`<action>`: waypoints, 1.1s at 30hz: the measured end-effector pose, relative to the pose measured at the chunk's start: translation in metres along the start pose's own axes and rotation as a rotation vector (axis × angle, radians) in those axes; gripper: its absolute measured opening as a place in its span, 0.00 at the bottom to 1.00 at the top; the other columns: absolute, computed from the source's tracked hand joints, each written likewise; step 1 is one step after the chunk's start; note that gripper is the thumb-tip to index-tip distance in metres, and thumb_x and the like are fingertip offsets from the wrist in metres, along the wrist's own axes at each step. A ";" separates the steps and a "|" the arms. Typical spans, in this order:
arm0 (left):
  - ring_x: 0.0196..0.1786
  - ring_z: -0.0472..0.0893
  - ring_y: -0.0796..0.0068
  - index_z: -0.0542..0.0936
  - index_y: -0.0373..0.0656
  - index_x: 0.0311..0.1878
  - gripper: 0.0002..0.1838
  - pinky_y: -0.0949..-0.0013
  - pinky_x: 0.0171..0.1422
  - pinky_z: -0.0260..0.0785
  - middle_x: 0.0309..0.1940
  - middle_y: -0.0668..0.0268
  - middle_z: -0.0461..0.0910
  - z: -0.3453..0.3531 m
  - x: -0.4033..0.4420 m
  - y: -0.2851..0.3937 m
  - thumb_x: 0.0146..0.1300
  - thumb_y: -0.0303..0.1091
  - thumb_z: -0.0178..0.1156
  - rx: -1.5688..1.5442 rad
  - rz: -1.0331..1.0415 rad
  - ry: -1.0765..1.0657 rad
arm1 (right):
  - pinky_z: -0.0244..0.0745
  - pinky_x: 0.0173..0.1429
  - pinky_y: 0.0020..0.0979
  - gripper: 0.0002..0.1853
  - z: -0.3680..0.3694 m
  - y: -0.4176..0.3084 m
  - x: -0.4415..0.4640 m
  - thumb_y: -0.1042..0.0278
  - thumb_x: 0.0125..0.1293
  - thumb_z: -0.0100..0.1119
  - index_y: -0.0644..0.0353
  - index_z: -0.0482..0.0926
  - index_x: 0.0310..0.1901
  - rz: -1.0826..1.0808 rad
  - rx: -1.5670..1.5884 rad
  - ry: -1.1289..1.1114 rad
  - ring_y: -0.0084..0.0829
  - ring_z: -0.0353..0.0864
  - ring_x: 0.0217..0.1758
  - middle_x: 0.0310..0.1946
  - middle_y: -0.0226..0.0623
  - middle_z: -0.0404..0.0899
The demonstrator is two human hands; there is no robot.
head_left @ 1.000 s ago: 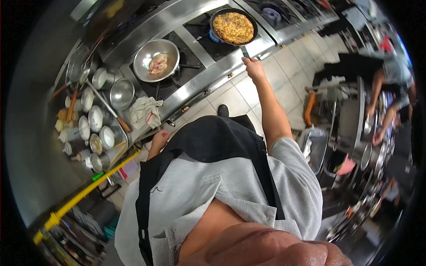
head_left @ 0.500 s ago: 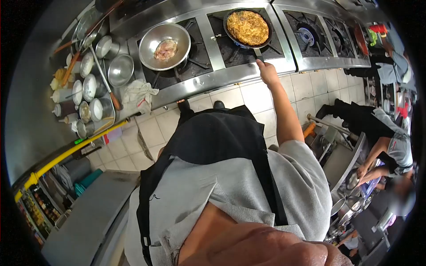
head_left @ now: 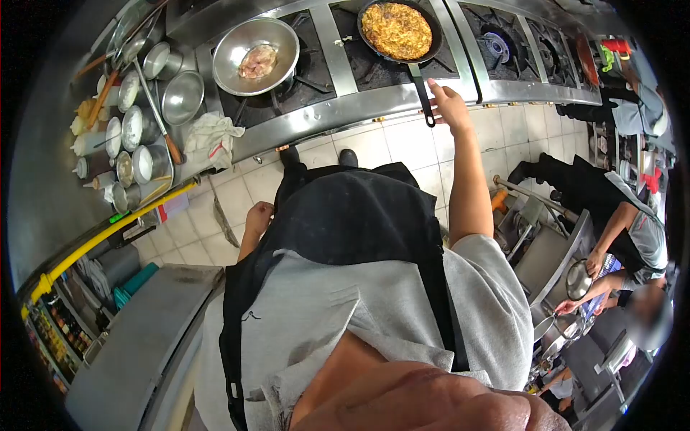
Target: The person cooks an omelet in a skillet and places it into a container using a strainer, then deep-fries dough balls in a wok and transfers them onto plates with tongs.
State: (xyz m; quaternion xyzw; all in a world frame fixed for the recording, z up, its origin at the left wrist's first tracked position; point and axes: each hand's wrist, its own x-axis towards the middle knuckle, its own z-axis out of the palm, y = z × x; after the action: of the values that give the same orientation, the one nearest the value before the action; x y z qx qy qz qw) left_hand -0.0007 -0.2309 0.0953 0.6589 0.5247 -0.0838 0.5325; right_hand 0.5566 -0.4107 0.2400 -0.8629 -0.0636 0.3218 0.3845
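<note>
A black frying pan [head_left: 422, 93] with a browned, round omelette-like food [head_left: 396, 31] rests on a burner, its handle pointing toward me. Just right of that handle is my right hand [head_left: 450, 108], fingers apart and holding nothing. My left hand [head_left: 260, 217] hangs low beside the black apron, its fingers curled; whether anything is inside them is hidden. On the left burner stands a steel bowl [head_left: 228, 68] containing pieces of pale pink raw meat [head_left: 258, 62].
Left of the stove are small steel bowls [head_left: 182, 98], long-handled ladles, sauce containers and a white cloth [head_left: 213, 141]. A yellow pipe [head_left: 108, 238] runs below them. At right, a co-worker's hands [head_left: 594, 263] hold a metal bowl [head_left: 578, 279].
My right hand has let go of the pan handle and opened beside it. The pan has settled on the burner. My left hand, hidden half a second ago, shows again.
</note>
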 end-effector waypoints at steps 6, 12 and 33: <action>0.35 0.85 0.61 0.84 0.37 0.42 0.16 0.62 0.44 0.76 0.32 0.54 0.86 0.006 -0.001 -0.037 0.64 0.41 0.58 0.284 0.072 -0.026 | 0.67 0.19 0.33 0.22 0.059 0.013 0.002 0.50 0.71 0.56 0.66 0.76 0.38 -0.123 -0.153 0.012 0.27 0.72 0.15 0.19 0.36 0.75; 0.38 0.86 0.58 0.84 0.37 0.43 0.18 0.60 0.45 0.76 0.34 0.51 0.86 0.001 -0.017 -0.030 0.62 0.44 0.59 0.258 0.007 -0.001 | 0.76 0.45 0.49 0.26 0.040 0.033 0.021 0.48 0.70 0.54 0.70 0.79 0.37 -0.169 -0.227 0.057 0.54 0.84 0.34 0.30 0.59 0.82; 0.56 0.81 0.50 0.84 0.45 0.48 0.22 0.54 0.60 0.73 0.48 0.50 0.84 0.010 -0.021 -0.022 0.60 0.51 0.59 0.450 -0.178 -0.006 | 0.73 0.38 0.41 0.24 0.029 0.031 0.024 0.53 0.73 0.56 0.73 0.76 0.33 -0.269 -0.264 0.016 0.43 0.79 0.29 0.24 0.50 0.78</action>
State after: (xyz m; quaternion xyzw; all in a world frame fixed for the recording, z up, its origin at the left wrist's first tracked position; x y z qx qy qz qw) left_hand -0.0228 -0.2545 0.0913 0.7117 0.5473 -0.2473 0.3645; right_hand 0.5541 -0.4054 0.1919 -0.8922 -0.2168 0.2495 0.3079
